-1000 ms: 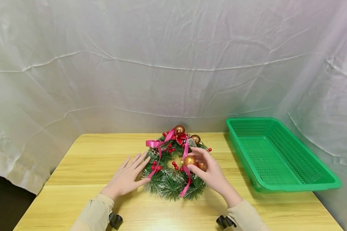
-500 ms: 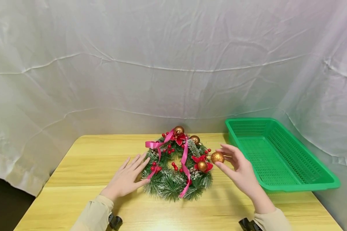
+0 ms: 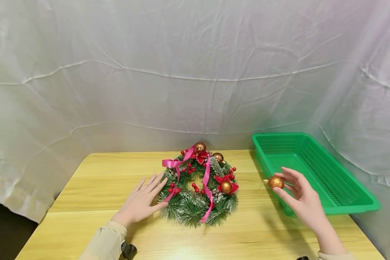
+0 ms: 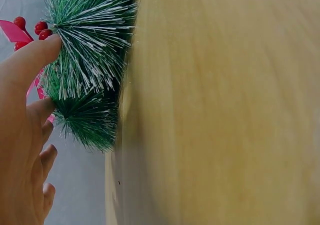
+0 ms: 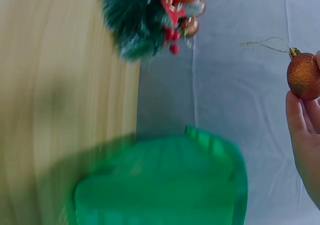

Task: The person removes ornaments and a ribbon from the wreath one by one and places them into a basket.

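Observation:
A green wreath (image 3: 190, 209) lies on the table, dressed with red berries, red flowers, gold baubles and a pink ribbon (image 3: 206, 177). My left hand (image 3: 143, 200) rests at the wreath's left side with its fingers straight; the left wrist view shows thumb and a finger touching the needles (image 4: 92, 55). Between thumb and fingers my right hand (image 3: 302, 200) pinches a glittery gold bauble (image 3: 276, 182), also seen in the right wrist view with a thin loop at its cap. That hand is raised in front of the green basket's (image 3: 351, 210) left part.
The green perforated basket stands at the right of the wooden table (image 3: 94, 187). Pale cloth (image 3: 182, 97) hangs behind and at both sides. A dark area (image 3: 6, 224) lies past the table's left edge.
My right hand has carried the gold bauble away from the wreath, rightward to the basket's left side. The left hand and the wreath stay in place.

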`<state>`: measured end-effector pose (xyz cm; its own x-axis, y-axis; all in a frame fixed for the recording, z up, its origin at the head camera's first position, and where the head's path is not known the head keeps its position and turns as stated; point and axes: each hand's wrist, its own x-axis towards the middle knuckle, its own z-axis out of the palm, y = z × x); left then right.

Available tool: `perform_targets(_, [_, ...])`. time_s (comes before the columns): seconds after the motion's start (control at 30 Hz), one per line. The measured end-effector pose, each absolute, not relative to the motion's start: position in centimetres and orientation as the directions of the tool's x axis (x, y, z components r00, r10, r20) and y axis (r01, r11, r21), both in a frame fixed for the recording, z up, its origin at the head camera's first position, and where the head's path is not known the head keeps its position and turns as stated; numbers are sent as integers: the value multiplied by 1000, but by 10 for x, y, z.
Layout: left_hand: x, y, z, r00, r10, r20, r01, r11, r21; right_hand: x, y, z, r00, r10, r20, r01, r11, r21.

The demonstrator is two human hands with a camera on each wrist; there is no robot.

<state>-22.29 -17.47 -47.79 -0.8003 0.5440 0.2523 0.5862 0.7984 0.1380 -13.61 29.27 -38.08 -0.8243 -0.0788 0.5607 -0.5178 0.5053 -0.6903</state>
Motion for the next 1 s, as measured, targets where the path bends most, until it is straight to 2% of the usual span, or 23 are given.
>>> perform_targets(0.67, [-222, -175, -477, -808, 537, 243, 578, 802, 150, -134, 365, -389, -889, 70, 453, -303, 651, -696])
perform_targets(1.0, [-222, -175, -476, -808, 540, 235, 578, 803, 144, -148, 389, -395, -913, 14, 408, -283, 700, -656])
